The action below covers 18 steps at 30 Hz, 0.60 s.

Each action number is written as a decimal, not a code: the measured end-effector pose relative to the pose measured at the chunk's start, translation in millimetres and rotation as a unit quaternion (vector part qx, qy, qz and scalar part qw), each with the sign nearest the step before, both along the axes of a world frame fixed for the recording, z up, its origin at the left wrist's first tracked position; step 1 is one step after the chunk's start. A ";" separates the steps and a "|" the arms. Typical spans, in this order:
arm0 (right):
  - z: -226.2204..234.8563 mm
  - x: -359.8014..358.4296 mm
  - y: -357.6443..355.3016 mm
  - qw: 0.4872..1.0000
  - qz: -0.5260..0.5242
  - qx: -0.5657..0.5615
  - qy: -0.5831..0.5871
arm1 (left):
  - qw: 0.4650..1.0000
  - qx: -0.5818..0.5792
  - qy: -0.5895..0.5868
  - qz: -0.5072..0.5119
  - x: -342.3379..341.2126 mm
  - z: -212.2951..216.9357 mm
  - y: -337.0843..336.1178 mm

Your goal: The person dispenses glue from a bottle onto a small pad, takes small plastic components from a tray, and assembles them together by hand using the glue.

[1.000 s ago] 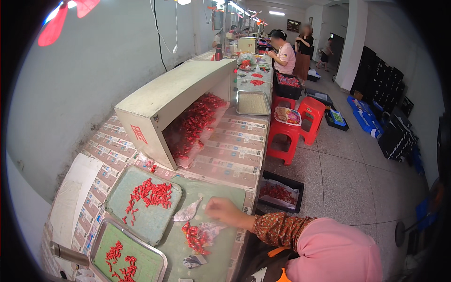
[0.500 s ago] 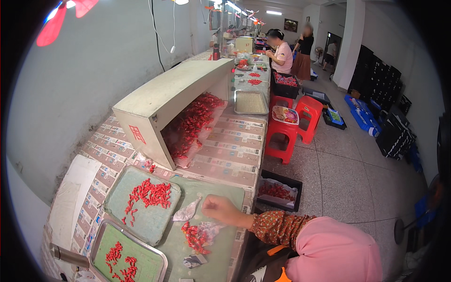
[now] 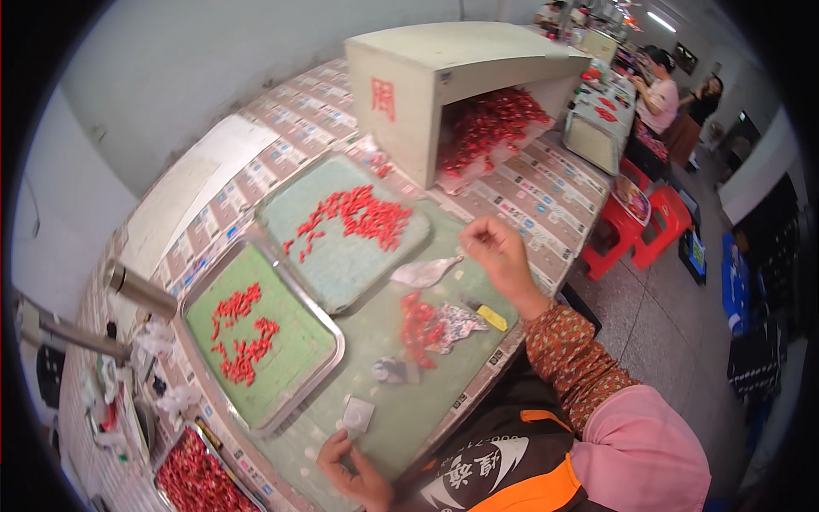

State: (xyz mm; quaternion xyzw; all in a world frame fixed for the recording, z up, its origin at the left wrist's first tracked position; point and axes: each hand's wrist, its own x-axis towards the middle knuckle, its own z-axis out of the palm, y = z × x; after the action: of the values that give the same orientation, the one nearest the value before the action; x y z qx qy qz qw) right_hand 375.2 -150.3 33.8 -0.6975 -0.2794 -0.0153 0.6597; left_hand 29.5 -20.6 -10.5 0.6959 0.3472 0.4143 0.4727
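Fingers (image 3: 483, 229) of the right hand (image 3: 505, 263), centre right, curl, contents unclear; left hand (image 3: 358, 478), bottom centre, gapes empty near a flat white square piece (image 3: 358, 415).

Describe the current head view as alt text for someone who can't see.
A person's bare right hand is beside a pale crumpled scrap on a green mat, the left hand near a small white square. To the left, a green-lined tray and a bluish tray hold red pieces; beyond, more lie inside an open cream box.
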 end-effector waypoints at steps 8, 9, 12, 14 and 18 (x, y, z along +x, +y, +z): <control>-6.4 133.3 21.5 0.970 -0.138 -0.112 -0.164 | 1.000 0.005 0.011 0.024 -3.5 4.9 0.1; -9.0 151.1 19.5 0.953 -0.184 -0.143 -0.192 | 1.000 0.004 0.009 0.025 -3.3 4.2 -0.7; -16.7 178.5 28.4 0.939 -0.221 -0.214 -0.151 | 0.999 0.004 0.014 0.030 -6.8 2.4 -0.6; -25.4 193.6 28.6 0.940 -0.194 -0.245 -0.138 | 0.999 0.015 0.015 0.024 -6.1 1.7 0.0; -55.7 219.6 33.1 0.928 -0.152 -0.305 -0.148 | 1.000 0.013 0.020 0.019 -3.8 1.2 1.8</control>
State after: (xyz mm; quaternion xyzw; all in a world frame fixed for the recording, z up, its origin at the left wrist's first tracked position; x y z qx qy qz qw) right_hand 594.8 -117.1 -21.9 -0.8888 -0.2559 -0.1330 0.3562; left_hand 25.7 -18.8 -9.2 0.7034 0.3640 0.4142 0.4485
